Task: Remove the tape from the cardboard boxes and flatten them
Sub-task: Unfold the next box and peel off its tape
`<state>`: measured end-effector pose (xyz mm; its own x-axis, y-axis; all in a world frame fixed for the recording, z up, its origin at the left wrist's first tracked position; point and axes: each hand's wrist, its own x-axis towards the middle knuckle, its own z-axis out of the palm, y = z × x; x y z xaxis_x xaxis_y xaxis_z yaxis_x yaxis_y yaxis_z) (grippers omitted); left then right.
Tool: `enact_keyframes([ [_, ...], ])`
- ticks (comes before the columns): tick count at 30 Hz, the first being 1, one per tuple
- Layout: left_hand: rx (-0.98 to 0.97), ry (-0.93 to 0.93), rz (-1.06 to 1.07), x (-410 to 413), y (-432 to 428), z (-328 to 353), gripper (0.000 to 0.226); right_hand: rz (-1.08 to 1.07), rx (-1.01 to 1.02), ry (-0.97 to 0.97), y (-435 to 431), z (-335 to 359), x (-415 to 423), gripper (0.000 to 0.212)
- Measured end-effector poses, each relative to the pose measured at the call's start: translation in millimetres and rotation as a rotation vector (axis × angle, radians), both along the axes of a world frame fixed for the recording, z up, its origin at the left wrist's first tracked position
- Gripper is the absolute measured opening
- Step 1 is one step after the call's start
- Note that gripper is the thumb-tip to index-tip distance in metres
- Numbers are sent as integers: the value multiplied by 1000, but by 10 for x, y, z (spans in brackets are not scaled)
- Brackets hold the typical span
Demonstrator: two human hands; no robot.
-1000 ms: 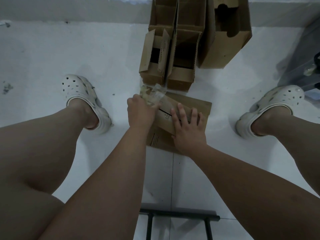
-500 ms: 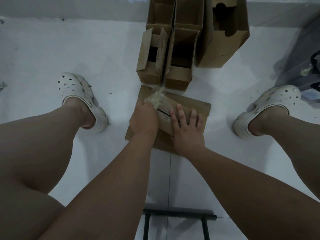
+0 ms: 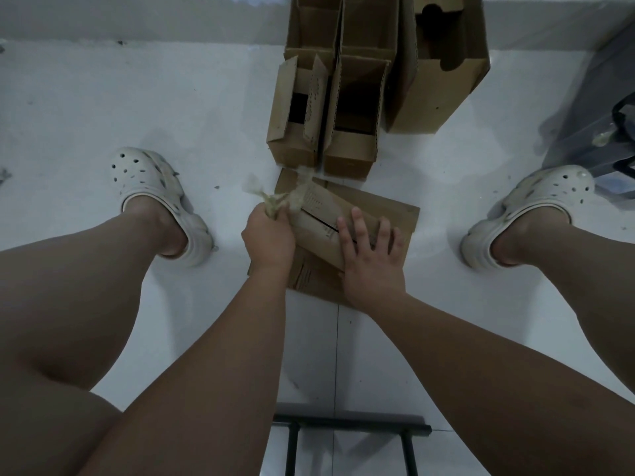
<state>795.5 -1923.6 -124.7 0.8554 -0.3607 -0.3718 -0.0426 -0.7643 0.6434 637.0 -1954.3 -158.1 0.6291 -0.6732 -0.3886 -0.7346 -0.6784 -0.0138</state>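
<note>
Pale tiled floor (image 3: 144, 97) seen from above, low grey wall (image 3: 137, 18) along the far edge. Flattened cardboard box (image 3: 395, 214) lying on the floor at centre, between left clog (image 3: 154, 187) and right clog (image 3: 536, 207), both white, a bare leg rising from each. Left hand (image 3: 269, 237) clenched round a crumpled wad of tape (image 3: 271, 199) at the box's left edge, loose ends sticking out above the fist, one blurred strand stretched toward the box's far left corner; cannot tell whether stuck there. Right hand (image 3: 372, 262) laid flat on the box, fingers straight and spread, pressing the near right part down, grasping nothing. Just beyond the flattened box, three more cardboard boxes standing near the wall: small box (image 3: 292, 139) with open flaps at left, second small box (image 3: 350, 152) touching it on the right, larger box (image 3: 443, 80) with a cut-out handhold further right. Dark metal frame (image 3: 350, 428) at the near edge, between the forearms. Dark bag-like thing (image 3: 604, 125) at the far right, too dim to name
</note>
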Motion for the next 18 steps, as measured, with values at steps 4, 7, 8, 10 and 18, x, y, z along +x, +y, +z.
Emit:
enact_keyframes([
  [4, -203, 229, 309, 79, -27, -6, 31, -28, 10, -2, -17, -12, 7, 96],
  [7, -457, 584, 756, 122, -34, -1, 15, -48, 1, -2, -25, -11, 20, 95],
  [8, -479, 646, 828, 132, -24, -2, 9, -50, -1, -1, -24, -14, 21, 95],
  [10, -497, 696, 891, 135, -3, 0, 8, -52, -1, -1, -22, -21, 17, 96],
  [18, -356, 488, 724, 113, -96, 195, 11, -66, 16, 9, -20, 0, 20, 99],
])
